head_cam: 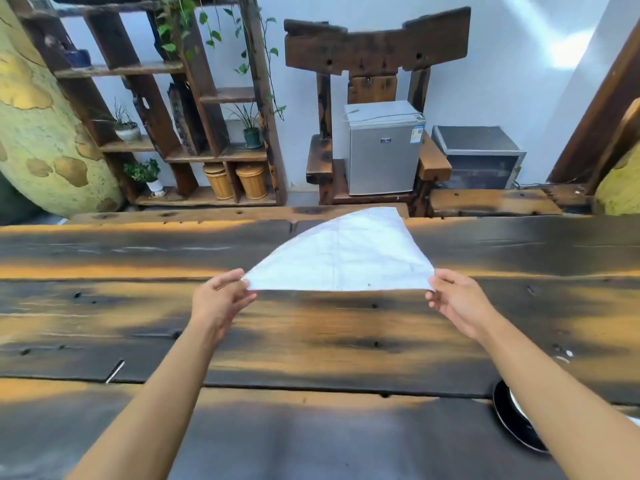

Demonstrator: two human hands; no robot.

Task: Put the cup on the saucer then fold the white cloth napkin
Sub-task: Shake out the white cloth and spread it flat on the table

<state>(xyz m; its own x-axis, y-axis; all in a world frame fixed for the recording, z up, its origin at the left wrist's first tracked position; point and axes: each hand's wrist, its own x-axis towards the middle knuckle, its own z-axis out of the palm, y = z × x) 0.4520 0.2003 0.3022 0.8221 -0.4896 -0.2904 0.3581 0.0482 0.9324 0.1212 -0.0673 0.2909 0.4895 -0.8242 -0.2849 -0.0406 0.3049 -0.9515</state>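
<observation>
White cloth napkin [343,258]: light, limp, creases easily. Left hand [219,299] and right hand [459,301] fingers pinch its near corners above the tabletop [311,341].

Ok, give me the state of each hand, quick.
Left hand: closed, pinching the left corner of the white napkin.
Right hand: closed, pinching the napkin's right corner.

A dark scorched-wood counter [311,344] fills the foreground; behind stand a plant shelf [194,98], two bamboo buckets [235,180] and a silver mini-fridge [382,150].
</observation>
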